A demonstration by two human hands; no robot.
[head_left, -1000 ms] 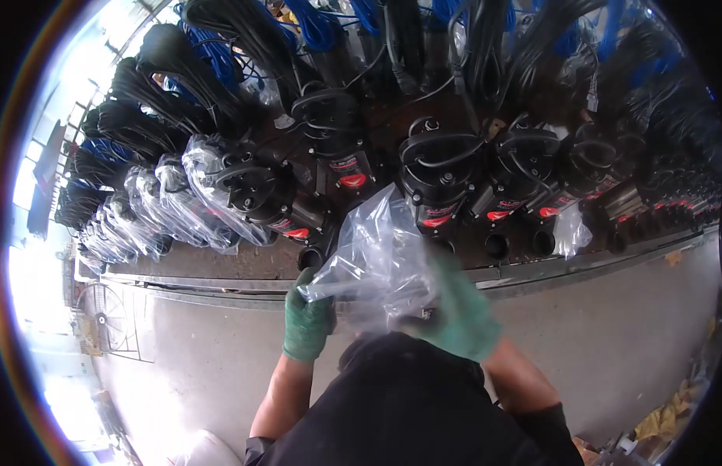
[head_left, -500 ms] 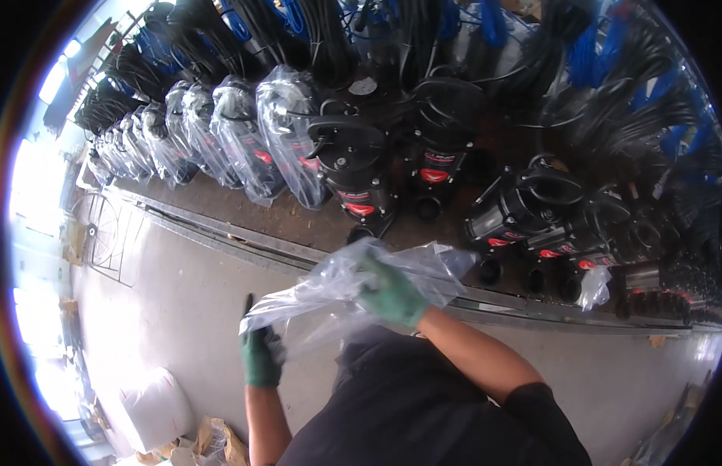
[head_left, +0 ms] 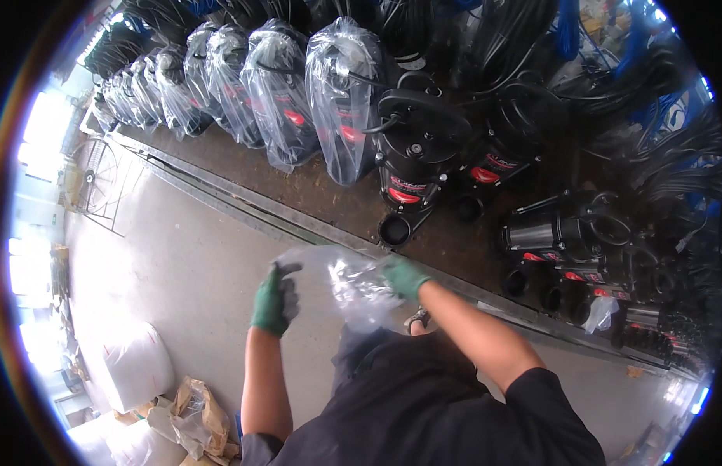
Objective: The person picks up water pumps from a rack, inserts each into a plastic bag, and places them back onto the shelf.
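Observation:
A clear plastic bag (head_left: 359, 286) hangs crumpled and slightly blurred in front of my body. My right hand (head_left: 404, 278), in a green glove, grips its right side. At the bag's left edge is my left hand (head_left: 275, 301), in a green glove with dark fingers. Its fingers are spread, and I cannot tell whether they touch the film. Beyond the bag stands an uncovered black pump (head_left: 417, 147) with a looped handle, a red label and a round outlet near the bench edge. Left of it is a pump inside a clear bag (head_left: 344, 101).
More bagged pumps run along the bench (head_left: 279, 186) to the left. Bare pumps (head_left: 543, 233) and coiled black and blue cables (head_left: 656, 78) fill the right and back. Behind on the left are a white sack (head_left: 135, 365), brown paper (head_left: 198, 415) and a wheeled frame (head_left: 93, 179).
The bag has come down toward my body and bunched up more. My left hand has moved up, its fingers now in plain sight. The view has shifted, putting the pumps further right.

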